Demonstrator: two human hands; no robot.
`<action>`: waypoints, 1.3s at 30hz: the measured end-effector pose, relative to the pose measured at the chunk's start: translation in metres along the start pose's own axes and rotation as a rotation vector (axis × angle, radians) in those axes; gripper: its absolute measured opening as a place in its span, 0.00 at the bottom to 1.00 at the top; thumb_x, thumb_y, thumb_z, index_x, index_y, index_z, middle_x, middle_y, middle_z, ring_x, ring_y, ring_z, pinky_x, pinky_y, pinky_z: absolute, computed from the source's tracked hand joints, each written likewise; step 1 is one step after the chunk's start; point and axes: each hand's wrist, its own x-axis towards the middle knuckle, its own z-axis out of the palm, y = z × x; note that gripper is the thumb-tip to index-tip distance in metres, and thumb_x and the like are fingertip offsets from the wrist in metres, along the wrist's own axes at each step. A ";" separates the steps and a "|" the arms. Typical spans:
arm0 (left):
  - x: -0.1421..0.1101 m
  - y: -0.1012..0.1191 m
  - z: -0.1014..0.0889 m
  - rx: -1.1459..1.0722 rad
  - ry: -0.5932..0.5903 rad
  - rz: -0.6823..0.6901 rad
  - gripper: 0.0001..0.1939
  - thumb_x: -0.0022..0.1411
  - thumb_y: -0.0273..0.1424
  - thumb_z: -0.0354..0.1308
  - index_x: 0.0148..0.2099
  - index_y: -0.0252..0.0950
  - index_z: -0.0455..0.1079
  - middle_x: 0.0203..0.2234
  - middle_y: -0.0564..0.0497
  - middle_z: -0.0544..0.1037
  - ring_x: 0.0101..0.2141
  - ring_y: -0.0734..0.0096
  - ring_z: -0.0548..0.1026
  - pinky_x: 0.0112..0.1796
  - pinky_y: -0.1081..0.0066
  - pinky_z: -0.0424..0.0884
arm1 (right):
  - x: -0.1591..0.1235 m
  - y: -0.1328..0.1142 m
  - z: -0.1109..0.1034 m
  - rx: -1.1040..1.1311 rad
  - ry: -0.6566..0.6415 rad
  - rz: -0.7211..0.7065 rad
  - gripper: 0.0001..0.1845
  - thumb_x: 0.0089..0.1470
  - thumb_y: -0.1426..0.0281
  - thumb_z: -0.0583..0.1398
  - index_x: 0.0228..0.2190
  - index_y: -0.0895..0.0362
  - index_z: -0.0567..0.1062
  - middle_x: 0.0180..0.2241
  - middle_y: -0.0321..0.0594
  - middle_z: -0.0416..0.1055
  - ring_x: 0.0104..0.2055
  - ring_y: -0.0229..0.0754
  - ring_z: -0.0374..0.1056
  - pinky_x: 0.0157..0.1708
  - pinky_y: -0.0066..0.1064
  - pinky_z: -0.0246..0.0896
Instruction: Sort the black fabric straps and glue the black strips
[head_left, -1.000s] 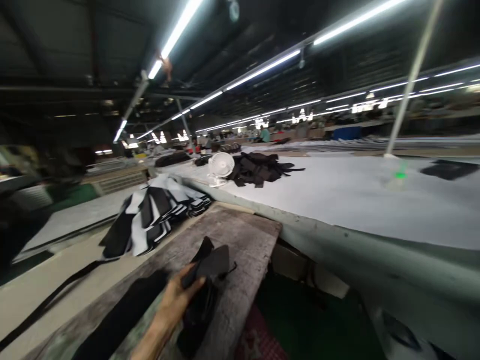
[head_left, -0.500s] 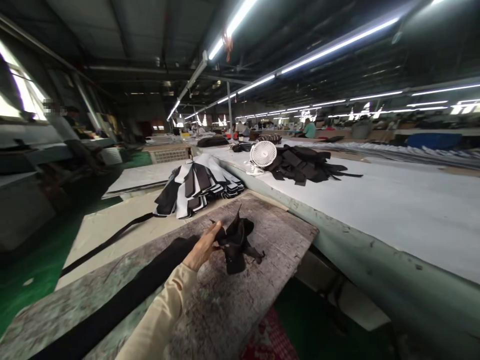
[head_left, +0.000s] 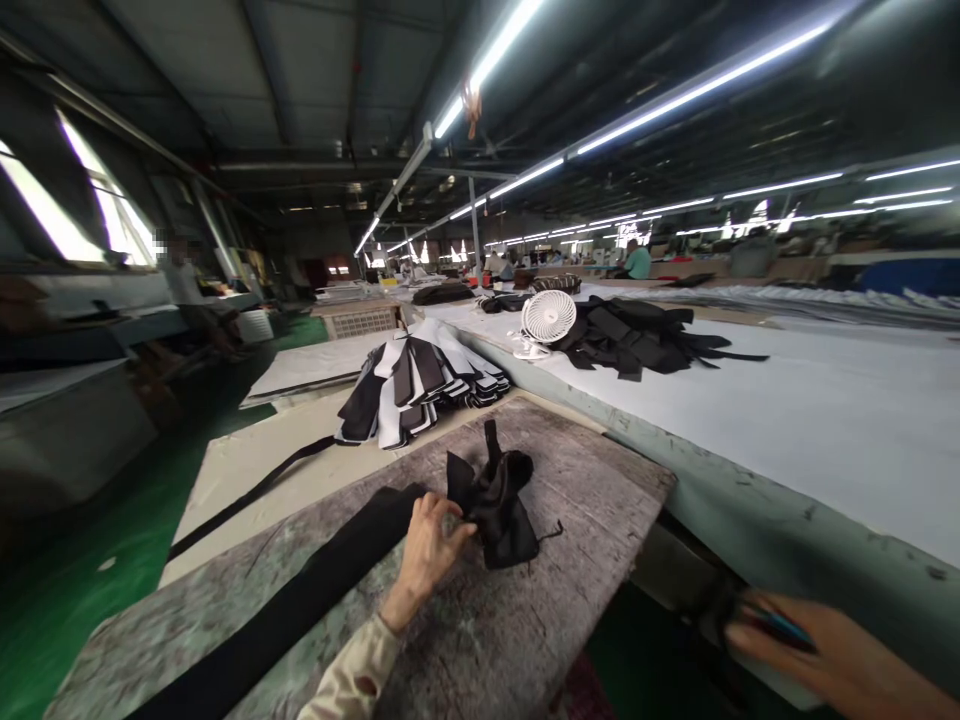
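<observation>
My left hand (head_left: 431, 548) is over the mottled table board, thumb and forefinger curled together at the near left edge of a crumpled black cloth bundle (head_left: 504, 515). They seem to pinch this edge, though the contact is partly hidden. A long black fabric strip (head_left: 300, 590) lies flat on the board, its far end passing beside that hand. At the lower right, my right hand (head_left: 825, 645) is blurred, off the board's edge, and closed round a dark object with a blue streak (head_left: 784, 628). Its kind cannot be made out.
Beyond the board (head_left: 570, 490) lies a fanned pile of black and white fabric pieces (head_left: 420, 385). To the right, a long white-topped table (head_left: 825, 430) carries a white fan (head_left: 549, 317) and a heap of black pieces (head_left: 637, 335). Other people are in the background.
My right hand has come into view at the lower right with the dark object. My left hand has drawn back toward me along the bundle, whose folds have shifted. The view has turned slightly left.
</observation>
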 end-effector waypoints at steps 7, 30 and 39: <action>0.016 0.026 0.023 0.259 -0.078 0.020 0.02 0.53 0.25 0.58 0.31 0.36 0.69 0.35 0.49 0.72 0.41 0.60 0.66 0.42 0.61 0.61 | 0.093 -0.102 0.034 0.075 -0.200 -0.324 0.22 0.60 0.56 0.48 0.31 0.56 0.74 0.34 0.42 0.73 0.38 0.46 0.70 0.41 0.36 0.63; 0.110 0.031 -0.093 -0.040 -0.237 0.204 0.13 0.49 0.41 0.65 0.30 0.36 0.75 0.26 0.50 0.74 0.30 0.65 0.69 0.33 0.68 0.62 | 0.231 -0.093 -0.021 0.508 -0.171 -0.287 0.21 0.49 0.51 0.60 0.30 0.57 0.65 0.17 0.26 0.51 0.18 0.30 0.45 0.18 0.25 0.39; 0.059 0.040 -0.085 -0.424 -0.350 0.002 0.19 0.53 0.47 0.61 0.26 0.36 0.66 0.18 0.57 0.63 0.22 0.76 0.57 0.24 0.74 0.52 | 0.195 -0.077 -0.068 0.860 0.225 -0.149 0.23 0.36 0.58 0.69 0.28 0.56 0.64 0.19 0.26 0.51 0.16 0.25 0.43 0.15 0.22 0.33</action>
